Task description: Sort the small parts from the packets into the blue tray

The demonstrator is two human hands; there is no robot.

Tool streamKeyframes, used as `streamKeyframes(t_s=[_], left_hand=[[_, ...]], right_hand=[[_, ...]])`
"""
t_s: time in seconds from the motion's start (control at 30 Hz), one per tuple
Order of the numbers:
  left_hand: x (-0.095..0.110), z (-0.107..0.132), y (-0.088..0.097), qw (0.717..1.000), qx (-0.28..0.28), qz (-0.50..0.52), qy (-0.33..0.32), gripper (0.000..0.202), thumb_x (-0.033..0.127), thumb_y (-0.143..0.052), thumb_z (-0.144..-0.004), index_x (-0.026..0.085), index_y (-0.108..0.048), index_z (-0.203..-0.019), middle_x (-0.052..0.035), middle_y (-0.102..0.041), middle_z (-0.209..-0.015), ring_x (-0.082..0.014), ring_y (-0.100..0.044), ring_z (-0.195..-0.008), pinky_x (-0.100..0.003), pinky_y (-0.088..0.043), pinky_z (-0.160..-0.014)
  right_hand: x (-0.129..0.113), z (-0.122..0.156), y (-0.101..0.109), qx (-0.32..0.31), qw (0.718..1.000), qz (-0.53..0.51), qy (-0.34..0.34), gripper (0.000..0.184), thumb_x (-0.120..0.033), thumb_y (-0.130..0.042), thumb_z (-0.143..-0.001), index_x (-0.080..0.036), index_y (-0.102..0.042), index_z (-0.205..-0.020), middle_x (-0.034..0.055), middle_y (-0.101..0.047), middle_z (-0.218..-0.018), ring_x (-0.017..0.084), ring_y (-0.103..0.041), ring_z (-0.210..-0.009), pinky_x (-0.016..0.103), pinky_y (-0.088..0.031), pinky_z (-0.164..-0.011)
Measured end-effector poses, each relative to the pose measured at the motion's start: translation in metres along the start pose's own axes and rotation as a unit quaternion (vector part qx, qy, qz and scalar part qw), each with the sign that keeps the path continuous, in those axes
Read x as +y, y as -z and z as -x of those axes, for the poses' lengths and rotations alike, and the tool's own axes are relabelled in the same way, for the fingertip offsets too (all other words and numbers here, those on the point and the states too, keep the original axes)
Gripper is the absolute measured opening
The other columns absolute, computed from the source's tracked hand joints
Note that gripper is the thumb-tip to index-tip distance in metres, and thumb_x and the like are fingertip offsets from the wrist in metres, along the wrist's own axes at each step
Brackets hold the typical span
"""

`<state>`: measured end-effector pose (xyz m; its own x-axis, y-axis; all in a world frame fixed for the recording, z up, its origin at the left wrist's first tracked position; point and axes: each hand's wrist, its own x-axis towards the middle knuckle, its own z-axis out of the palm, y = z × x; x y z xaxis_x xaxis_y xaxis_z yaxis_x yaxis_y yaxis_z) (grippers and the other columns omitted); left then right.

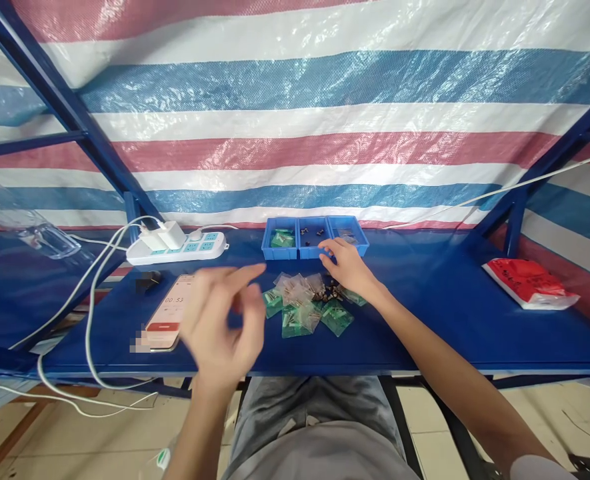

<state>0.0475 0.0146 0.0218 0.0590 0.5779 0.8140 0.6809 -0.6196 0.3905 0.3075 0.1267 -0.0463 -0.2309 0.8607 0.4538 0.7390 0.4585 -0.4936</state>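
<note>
My left hand is raised over the front of the table, blurred, with its index finger stretched out and thumb apart; nothing shows in it. My right hand is at the front edge of a blue three-compartment tray, fingers curled together; anything between the fingertips is too small to make out. Green packets lie in the left compartment, a few small dark pieces in the middle, clear packets in the right. In front is a pile of clear bags, green bags and loose small metal parts.
A white power strip with plugged-in chargers and white cables stands at the back left. A phone showing a timer lies beside my left hand. A red and white packet lies at the right, a clear bottle at the far left.
</note>
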Motion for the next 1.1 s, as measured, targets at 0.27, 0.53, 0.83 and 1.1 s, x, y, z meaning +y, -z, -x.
streamKeyframes(t_s=[0.27, 0.53, 0.83, 1.1], left_hand=[[-0.047, 0.013, -0.055, 0.932, -0.346, -0.052, 0.096, 0.048, 0.05, -0.049, -0.099, 0.028, -0.055, -0.141, -0.0114, -0.051, -0.14, -0.0292, -0.055, -0.128, -0.042, -0.052, -0.1], [-0.023, 0.041, -0.083, 0.897, -0.41, -0.133, 0.096, 0.056, 0.059, -0.033, -0.102, 0.039, -0.038, -0.154, -0.0081, -0.03, -0.163, -0.0407, -0.016, -0.153, -0.073, -0.02, -0.116], [-0.03, 0.017, -0.108, 0.881, -0.428, -0.194, 0.058, 0.061, 0.061, -0.032, -0.1, 0.035, -0.038, -0.154, -0.0177, -0.04, -0.156, -0.0481, -0.03, -0.146, -0.074, -0.03, -0.107], [-0.039, -0.021, -0.137, 0.921, -0.368, -0.125, -0.036, 0.034, 0.039, -0.053, -0.097, 0.021, -0.069, -0.121, -0.016, -0.066, -0.11, -0.0337, -0.064, -0.101, -0.047, -0.05, -0.087]], right_hand=[[-0.014, 0.003, 0.008, -0.122, 0.992, 0.028, -0.006, 0.022, -0.026, -0.046, -0.1, -0.02, -0.064, -0.112, 0.0112, -0.067, -0.106, 0.024, -0.064, -0.089, 0.033, -0.047, -0.074], [0.009, 0.001, 0.055, -0.264, 0.96, -0.013, -0.089, 0.038, -0.043, -0.064, -0.09, -0.024, -0.065, -0.123, 0.0102, -0.068, -0.114, 0.024, -0.066, -0.095, 0.03, -0.048, -0.073], [0.027, 0.0, 0.064, -0.35, 0.928, 0.02, -0.128, 0.049, -0.05, -0.084, -0.062, -0.021, -0.069, -0.099, 0.0068, -0.069, -0.093, 0.022, -0.064, -0.075, 0.028, -0.042, -0.057], [0.036, -0.002, 0.059, -0.318, 0.93, -0.155, -0.095, 0.028, -0.044, -0.078, -0.071, -0.021, -0.067, -0.081, 0.0024, -0.067, -0.072, 0.018, -0.061, -0.064, 0.027, -0.041, -0.055]])
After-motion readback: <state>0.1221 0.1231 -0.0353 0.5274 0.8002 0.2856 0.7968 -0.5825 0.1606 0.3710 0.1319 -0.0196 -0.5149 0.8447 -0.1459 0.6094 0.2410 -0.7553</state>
